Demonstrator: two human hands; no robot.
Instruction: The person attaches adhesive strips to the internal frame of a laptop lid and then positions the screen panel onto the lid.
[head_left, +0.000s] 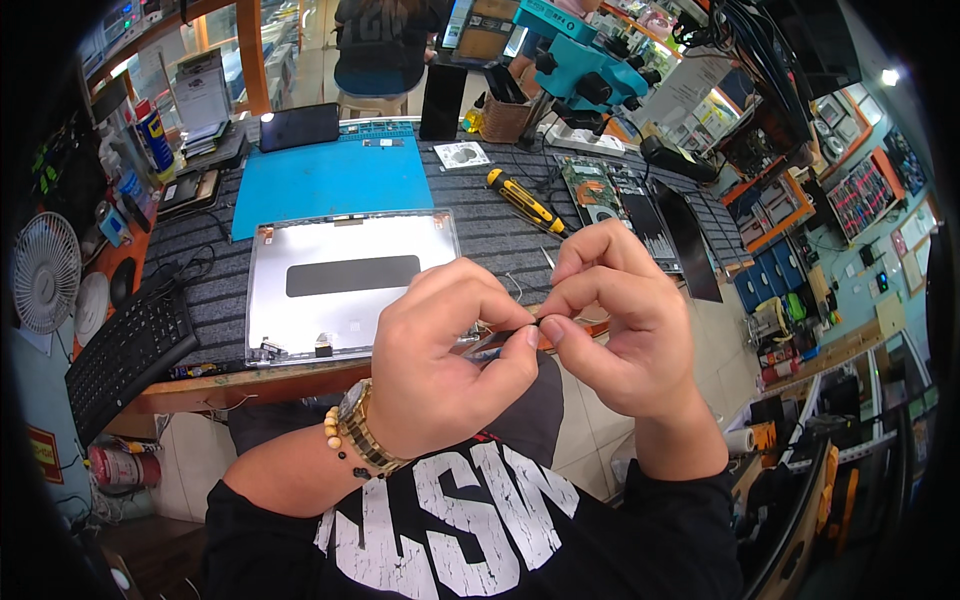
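"Where the left hand (445, 350) and right hand (625, 330) pinch nearly closed, what's there?"

"A small dark piece (534, 322) between their fingertips, probably for fine control."

"And the silver panel (345, 318)?"

"Lying flat beyond, likely for easy reach."

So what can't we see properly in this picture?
In the head view:
Small dark piece: mostly hidden between the left hand and right hand, too small to name.
White panel: its lower right corner is behind the left hand.
Seated person: the head is cut off by the top edge.
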